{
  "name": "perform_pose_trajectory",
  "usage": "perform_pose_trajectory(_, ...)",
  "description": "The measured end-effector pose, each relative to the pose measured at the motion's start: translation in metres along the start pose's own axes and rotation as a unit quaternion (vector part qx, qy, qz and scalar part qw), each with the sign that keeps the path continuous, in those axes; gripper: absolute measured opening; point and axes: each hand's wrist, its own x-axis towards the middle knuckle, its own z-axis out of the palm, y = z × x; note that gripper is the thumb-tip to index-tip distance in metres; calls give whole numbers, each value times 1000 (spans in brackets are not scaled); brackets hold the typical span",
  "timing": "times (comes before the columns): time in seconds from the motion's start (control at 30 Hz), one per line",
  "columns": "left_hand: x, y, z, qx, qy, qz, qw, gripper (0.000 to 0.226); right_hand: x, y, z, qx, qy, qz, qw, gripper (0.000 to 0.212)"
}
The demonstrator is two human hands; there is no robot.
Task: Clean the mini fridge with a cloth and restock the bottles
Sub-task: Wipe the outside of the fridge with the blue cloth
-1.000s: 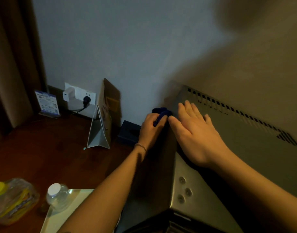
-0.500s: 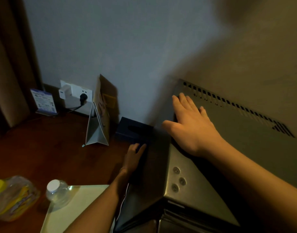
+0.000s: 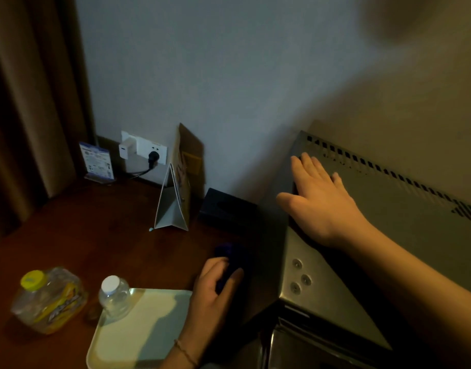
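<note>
The left hand point(image 3: 215, 286) curls its fingers point(image 3: 235, 274) round the dark blue cloth point(image 3: 233, 258) against the mini fridge's point(image 3: 415, 225) shadowed left side. The right hand point(image 3: 322, 201) lies flat on top, holding nothing (a useful brace). Best wipe in overlapping vertical strokes, clear of the bottles point(image 3: 113, 296) near left.

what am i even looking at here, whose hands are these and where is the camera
There is no machine here. A person wears a camera on their head, so you look down at their own two hands.

The left hand grips a dark blue cloth against the shaded side of a metal mini fridge. The right hand lies flat on the fridge top, fingers straight, near a row of vent holes.

The fridge stands on a dark wooden table. Also there: a pale tray carrying a small bottle with a white cap, a bottle with a yellow cap beside the tray, a folded card stand and a dark box by the wall.
</note>
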Motion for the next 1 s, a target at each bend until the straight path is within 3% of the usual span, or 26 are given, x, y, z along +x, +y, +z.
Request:
perform_pose_trajectory(0.27,77,62,28,-45,-41,55,997,32,1,1,0,3,-4,0,1000,79)
perform_pose_trajectory(0.37,128,55,45,4,-39,61,997,23,2,1,1,4,-4,1,1000,79)
perform_pose_trajectory(0.63,230,-13,75,75,-41,16,996,43,0,-2,-1,22,-10,4,1000,92)
perform_pose_trajectory(0.77,228,-71,68,73,-61,-42,995,48,0,0,-1,26,-10,2,1000,93)
perform_pose_trajectory(0.9,182,-135,48,102,-48,-127,986,69,2,1,1,19,-4,0,1000,94)
perform_pose_trajectory(1.0,130,-143,30,115,-32,-164,979,56,2,2,1,17,-3,0,1000,93)
